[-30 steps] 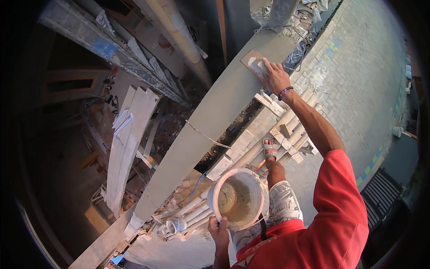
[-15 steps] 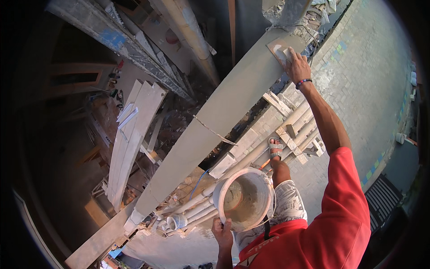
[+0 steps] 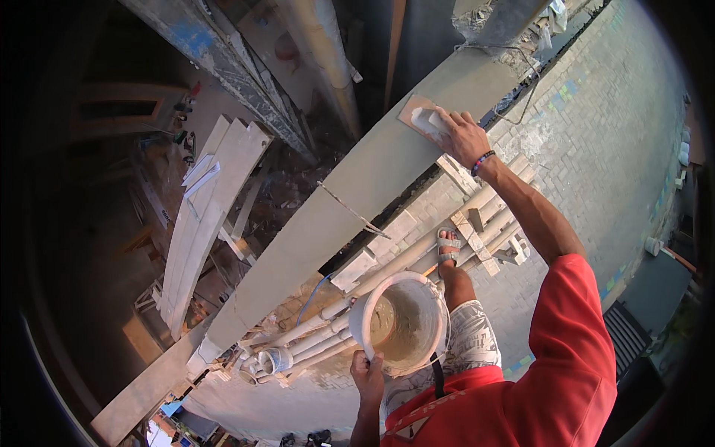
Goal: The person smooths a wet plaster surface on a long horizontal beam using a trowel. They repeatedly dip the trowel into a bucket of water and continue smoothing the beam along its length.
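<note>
My right hand grips the pale handle of a plastering float. The float's flat board lies against the smooth grey top of a long plastered beam, near its far end. Closed on the lower left rim of a round bucket, my left hand keeps it tilted near my body. Murky brownish water is in the bucket, with a round shape partly visible inside. A thin rod or wire sticks across the beam midway along it.
Bamboo poles and wooden crosspieces form a scaffold under my sandalled foot. Paved ground lies far below on the right. Left of the beam are long boards and a cluttered lower floor. A small pail stands by the poles.
My right hand has drawn the float from the beam's far right edge leftward and nearer along its surface. My left hand still holds the bucket, and the view has shifted slightly.
</note>
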`<state>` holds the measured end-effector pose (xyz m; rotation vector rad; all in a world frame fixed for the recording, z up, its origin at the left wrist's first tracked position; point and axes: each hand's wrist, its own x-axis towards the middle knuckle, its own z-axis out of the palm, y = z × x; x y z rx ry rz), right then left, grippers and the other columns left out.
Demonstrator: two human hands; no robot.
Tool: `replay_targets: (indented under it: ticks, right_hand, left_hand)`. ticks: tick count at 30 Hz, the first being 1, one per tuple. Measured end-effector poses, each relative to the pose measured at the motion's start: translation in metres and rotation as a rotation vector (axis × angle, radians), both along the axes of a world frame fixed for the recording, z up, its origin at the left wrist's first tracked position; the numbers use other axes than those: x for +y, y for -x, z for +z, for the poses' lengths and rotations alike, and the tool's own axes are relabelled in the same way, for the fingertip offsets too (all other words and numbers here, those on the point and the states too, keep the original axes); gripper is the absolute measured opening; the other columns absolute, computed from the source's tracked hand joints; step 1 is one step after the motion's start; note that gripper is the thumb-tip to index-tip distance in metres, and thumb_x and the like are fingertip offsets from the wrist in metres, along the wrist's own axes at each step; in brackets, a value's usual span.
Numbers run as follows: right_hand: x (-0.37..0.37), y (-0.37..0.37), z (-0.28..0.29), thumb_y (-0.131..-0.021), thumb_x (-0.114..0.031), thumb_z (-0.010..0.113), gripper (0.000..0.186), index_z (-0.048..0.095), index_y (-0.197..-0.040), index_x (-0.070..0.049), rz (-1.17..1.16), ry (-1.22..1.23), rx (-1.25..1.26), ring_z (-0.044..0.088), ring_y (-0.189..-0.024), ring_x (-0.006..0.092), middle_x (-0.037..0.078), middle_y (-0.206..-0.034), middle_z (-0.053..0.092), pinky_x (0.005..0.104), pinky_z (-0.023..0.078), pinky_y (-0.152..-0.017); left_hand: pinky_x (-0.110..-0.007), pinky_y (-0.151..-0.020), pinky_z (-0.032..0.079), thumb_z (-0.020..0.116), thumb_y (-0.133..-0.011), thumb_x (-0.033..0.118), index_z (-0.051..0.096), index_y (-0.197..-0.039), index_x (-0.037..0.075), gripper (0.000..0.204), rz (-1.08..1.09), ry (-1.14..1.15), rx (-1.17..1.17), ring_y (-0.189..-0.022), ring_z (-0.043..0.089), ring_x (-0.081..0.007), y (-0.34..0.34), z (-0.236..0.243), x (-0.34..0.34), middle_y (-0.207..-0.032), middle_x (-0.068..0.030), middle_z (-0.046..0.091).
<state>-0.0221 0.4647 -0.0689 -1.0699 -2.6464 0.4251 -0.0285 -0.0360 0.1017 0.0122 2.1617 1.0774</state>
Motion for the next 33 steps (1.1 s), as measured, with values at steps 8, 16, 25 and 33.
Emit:
replay_targets:
  ticks: [8,16,25,33]
  right_hand:
    - [0.023,0.013,-0.002,-0.083,-0.023,0.063,0.055,0.046,-0.133,-0.006,-0.150,-0.042,0.032,0.056,-0.092,0.0353,0.015,-0.099,0.061,0.0404,0.048,-0.084]
    - [0.059,-0.015,-0.003,-0.084,-0.021,0.062,0.055,0.045,-0.133,-0.005,-0.352,-0.080,0.022,0.056,-0.096,0.0346,0.017,-0.109,0.061,0.0411,0.048,-0.084]
    - [0.044,-0.009,-0.003,-0.083,-0.019,0.061,0.056,0.044,-0.135,-0.007,-0.275,-0.019,0.007,0.056,-0.099,0.0344,0.016,-0.107,0.060,0.0406,0.049,-0.084]
    - [0.064,-0.054,-0.037,-0.082,-0.019,0.061,0.058,0.043,-0.135,-0.008,-0.259,-0.062,-0.031,0.057,-0.091,0.0343,0.015,-0.104,0.062,0.0409,0.048,-0.084]
  left_hand:
    - [-0.021,-0.052,0.031,0.063,-0.085,0.003,0.048,-0.078,0.004,0.017,0.001,0.013,-0.033,-0.058,0.037,-0.0024,0.003,-0.006,0.002,-0.064,0.0043,0.043]
    - [-0.021,-0.053,0.033,0.063,-0.087,0.005,0.048,-0.078,0.004,0.017,0.014,-0.009,-0.043,-0.059,0.039,-0.0027,0.004,-0.014,-0.010,-0.065,0.0040,0.045]
    - [-0.022,-0.051,0.031,0.063,-0.087,0.008,0.048,-0.078,0.005,0.018,0.096,-0.041,-0.080,-0.057,0.037,-0.0029,0.009,-0.002,0.014,-0.065,0.0041,0.044]
    - [-0.022,-0.051,0.030,0.063,-0.086,0.007,0.047,-0.078,0.006,0.019,0.006,-0.008,-0.051,-0.058,0.035,-0.0028,0.015,-0.015,0.001,-0.064,0.0046,0.043]
